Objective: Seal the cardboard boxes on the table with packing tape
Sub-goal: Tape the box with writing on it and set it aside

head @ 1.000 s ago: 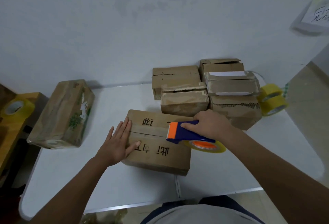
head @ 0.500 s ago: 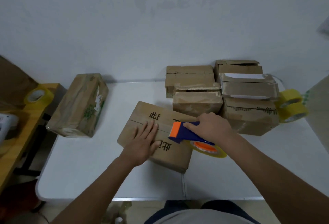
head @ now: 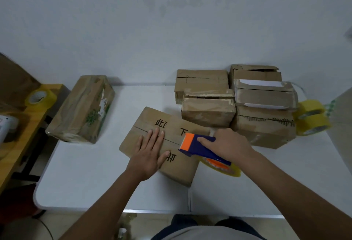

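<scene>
A flat cardboard box (head: 152, 119) with black printed characters lies at the middle of the white table (head: 85, 173), its centre seam running left to right. My left hand (head: 150, 154) rests flat on the box top with straight fingers across the seam. My right hand (head: 228, 145) grips a blue and orange tape dispenser (head: 198, 145) carrying a yellowish tape roll (head: 226, 171). The dispenser's orange end sits on the seam just right of my left hand's fingertips.
A stack of several worn cardboard boxes (head: 238, 102) stands at the back right. Two yellow tape rolls (head: 312, 117) lie at its right. A box wrapped in tape (head: 82, 110) sits at the back left. A wooden side table (head: 17, 138) holds another tape roll (head: 41, 96).
My left hand has slid rightward along the box top toward the dispenser. The dispenser has stayed on the seam near the box's right part. The camera has shifted, so the scene sits further right.
</scene>
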A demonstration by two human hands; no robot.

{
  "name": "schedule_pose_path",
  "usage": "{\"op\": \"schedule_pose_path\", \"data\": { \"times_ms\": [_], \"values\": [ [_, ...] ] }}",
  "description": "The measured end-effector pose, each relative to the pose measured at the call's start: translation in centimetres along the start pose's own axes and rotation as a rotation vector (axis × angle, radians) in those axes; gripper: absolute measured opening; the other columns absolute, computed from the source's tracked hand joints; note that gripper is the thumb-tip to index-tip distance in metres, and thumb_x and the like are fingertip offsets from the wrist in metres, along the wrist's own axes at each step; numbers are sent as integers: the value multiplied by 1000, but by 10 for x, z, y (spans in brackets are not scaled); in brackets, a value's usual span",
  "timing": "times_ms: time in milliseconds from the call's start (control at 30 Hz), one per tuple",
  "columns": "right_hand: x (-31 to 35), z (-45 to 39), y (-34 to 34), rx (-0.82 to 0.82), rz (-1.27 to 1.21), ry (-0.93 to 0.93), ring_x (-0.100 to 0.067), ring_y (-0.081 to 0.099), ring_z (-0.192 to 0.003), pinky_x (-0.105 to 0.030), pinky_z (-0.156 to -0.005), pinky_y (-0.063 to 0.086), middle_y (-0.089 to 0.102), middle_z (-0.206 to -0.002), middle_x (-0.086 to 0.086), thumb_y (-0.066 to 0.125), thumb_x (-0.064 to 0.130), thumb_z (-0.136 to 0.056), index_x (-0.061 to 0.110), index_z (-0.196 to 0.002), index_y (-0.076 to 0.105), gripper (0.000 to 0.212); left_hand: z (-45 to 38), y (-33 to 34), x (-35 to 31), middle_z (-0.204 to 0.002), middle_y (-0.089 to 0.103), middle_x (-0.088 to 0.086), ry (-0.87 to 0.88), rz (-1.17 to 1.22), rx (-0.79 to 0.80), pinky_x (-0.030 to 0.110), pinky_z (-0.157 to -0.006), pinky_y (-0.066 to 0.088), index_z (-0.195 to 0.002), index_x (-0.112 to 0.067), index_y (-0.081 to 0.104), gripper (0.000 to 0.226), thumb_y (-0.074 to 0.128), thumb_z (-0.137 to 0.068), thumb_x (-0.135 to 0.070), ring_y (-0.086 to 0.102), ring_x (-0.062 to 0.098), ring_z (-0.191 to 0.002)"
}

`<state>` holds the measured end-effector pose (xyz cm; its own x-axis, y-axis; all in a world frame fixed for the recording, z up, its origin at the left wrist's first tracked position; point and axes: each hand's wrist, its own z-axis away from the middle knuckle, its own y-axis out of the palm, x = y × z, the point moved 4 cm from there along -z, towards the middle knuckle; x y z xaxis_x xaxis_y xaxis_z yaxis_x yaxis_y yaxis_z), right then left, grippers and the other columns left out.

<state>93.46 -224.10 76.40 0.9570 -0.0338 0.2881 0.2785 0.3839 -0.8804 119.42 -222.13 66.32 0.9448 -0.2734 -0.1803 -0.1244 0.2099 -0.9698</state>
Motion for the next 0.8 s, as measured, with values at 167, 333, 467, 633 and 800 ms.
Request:
{"op": "schedule_pose_path", "data": {
  "times_ms": [167,333,467,633,800],
  "values": [
    [-30,4,10,32,-14,8,-13,60,-64,-30,-65,50,61,-70,0,35,77,-87,18,-75,58,65,-1,-1,0,-166,-9,-2,20,13,13,39,-119,-11,-158,-29,-7,80,-4,-91,-74,-12,17,-152],
    [-57,4,25,88,-38,17,-13,60,-62,-26,-59,45,60,-66,0,34,78,-86,17,-71,59,68,-1,-5,-1,-165,-14,-3,22,-15,35,38,-119,-12,-156,-32,-9,82,-13,-87,-75,-13,19,-152],
    [-66,3,35,103,-109,6,-14,62,-63,-29,-63,48,63,-68,-2,36,77,-87,14,-75,65,70,-2,-9,-3,-163,-17,-3,0,-6,48,43,-122,-7,-155,-33,-11,87,-21,-81,-77,-14,19,-151],
    [-68,3,41,123,-125,-19,-13,61,-65,-28,-63,46,63,-71,-1,34,75,-89,14,-78,65,68,1,-7,-47,-163,-18,-6,-9,83,56,45,-123,-8,-155,-31,-12,85,-28,-81,-69,-17,17,-151],
    [-62,0,44,123,-144,-9,-15,59,-64,-29,-62,44,60,-68,-2,34,73,-90,13,-74,61,67,3,4,-48,-164,-12,-8,4,55,42,45,-122,-7,-156,-29,-8,80,-21,-87,-69,-15,19,-152]
  ]
}}
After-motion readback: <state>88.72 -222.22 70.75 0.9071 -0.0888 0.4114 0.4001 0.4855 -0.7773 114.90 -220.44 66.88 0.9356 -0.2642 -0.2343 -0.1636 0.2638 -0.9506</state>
